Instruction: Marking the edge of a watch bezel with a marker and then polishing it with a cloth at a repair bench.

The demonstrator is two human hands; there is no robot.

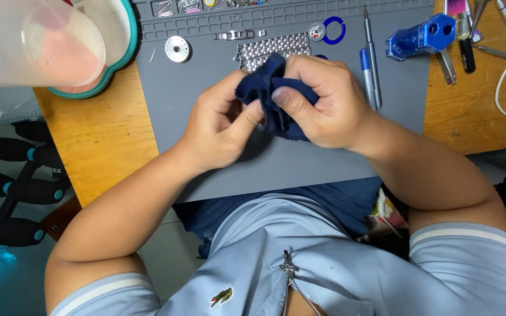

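- We see a dark blue cloth (276, 99) bunched between both hands, held just above the grey work mat (300, 158) near its middle; whatever it may wrap is hidden from us.
- Left hand (221, 131): fingers closed on the cloth's left edge, thumb pressed against a fold.
- Right hand (323, 99): curled tight over the cloth's right side, thumb on top, clamping it.
- Risk, as we judge it: if a small part sits inside the folds, a slackened pinch could let it drop to the mat and roll off the near edge into the lap.
- Just behind the cloth lies a silver mesh watch band (276, 50), touching or nearly touching the fabric. A trailing corner could snag it and drag it along.
- A short metal link strip (238, 35) and a small round silver disc (177, 48) lie loose farther back; a sweep of the cloth could scatter them.
- A blue ring (336, 30) and two slim screwdrivers (370, 64) lie just right of the right hand; a knuckle moving outward could set the drivers rolling.
- On the wooden tabletop (103, 131) at left, a teal-rimmed tray (121, 55) overhangs near the mat's corner; a left-elbow swing could bump it.
- A blue metal tool block (420, 38) stands well apart at right, little threat.
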